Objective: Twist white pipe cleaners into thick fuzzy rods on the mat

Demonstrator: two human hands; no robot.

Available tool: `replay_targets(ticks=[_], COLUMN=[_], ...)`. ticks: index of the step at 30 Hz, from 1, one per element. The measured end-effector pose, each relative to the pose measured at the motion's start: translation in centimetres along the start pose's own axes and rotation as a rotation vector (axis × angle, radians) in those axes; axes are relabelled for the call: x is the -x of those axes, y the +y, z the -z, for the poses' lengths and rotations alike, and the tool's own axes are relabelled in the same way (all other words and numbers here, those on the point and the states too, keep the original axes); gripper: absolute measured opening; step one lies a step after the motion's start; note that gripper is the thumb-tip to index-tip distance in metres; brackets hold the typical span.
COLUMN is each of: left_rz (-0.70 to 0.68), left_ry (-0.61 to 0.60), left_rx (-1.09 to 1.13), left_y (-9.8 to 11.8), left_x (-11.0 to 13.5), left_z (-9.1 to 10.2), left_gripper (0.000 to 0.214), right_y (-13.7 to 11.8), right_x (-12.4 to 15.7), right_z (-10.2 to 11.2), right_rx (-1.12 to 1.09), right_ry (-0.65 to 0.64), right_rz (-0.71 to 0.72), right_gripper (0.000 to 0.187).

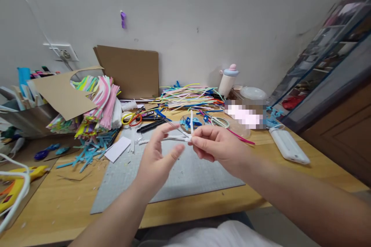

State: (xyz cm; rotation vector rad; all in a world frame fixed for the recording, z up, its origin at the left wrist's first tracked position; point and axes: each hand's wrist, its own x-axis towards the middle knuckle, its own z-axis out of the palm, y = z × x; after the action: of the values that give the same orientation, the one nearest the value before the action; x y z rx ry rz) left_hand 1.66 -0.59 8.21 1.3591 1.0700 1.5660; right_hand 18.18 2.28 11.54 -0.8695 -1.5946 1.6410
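Note:
My right hand [213, 143] is closed in a pinch on a white pipe cleaner [191, 121] where its strands meet. One piece stands upright from the fingertips, and others run left behind my left hand. That left hand [158, 154] is beside them with its thumb and fingers apart. A thin dark line passes near its fingertips; I cannot tell what it is. Blue pipe cleaner pieces [189, 122] lie just behind the hands. Below both hands is a grey cutting mat [185, 183].
Colourful pipe cleaners lie in a pile [188, 98] at the back and in bundles [101, 102] at left. Scissors [220, 122], a black marker [152, 126], a white card [118, 149], a white power bank [289, 146], a bottle [227, 83] and a yellow glue gun [17, 187] surround the mat.

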Motion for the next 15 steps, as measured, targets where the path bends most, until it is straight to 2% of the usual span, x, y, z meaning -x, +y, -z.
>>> replay_targets(ticks=[2, 3, 6, 10, 15], left_rz=[-0.044, -0.041, -0.002, 0.047, 0.044], left_ry=[-0.127, -0.140, -0.088, -0.040, -0.034], left_rx=[-0.029, -0.011, 0.061, 0.150, 0.195], left_y=[-0.1, -0.2, -0.5, -0.9, -1.2], left_x=[0.0, 0.0, 0.1, 0.3, 0.4], left_z=[-0.3, -0.5, -0.7, -0.4, -0.1], left_gripper=[0.030, 0.024, 0.006, 0.007, 0.008], right_y=[0.3, 0.4, 1.0, 1.6, 2.2], right_x=[0.0, 0.0, 0.1, 0.1, 0.0], right_z=[-0.3, -0.4, -0.7, -0.8, -0.6], right_rx=[-0.018, -0.018, -0.012, -0.028, -0.079], right_ry=[-0.021, -0.032, -0.049, -0.074, -0.117], right_rz=[-0.014, -0.016, -0.019, -0.045, -0.060], right_gripper=[0.022, 0.023, 0.024, 0.025, 0.023])
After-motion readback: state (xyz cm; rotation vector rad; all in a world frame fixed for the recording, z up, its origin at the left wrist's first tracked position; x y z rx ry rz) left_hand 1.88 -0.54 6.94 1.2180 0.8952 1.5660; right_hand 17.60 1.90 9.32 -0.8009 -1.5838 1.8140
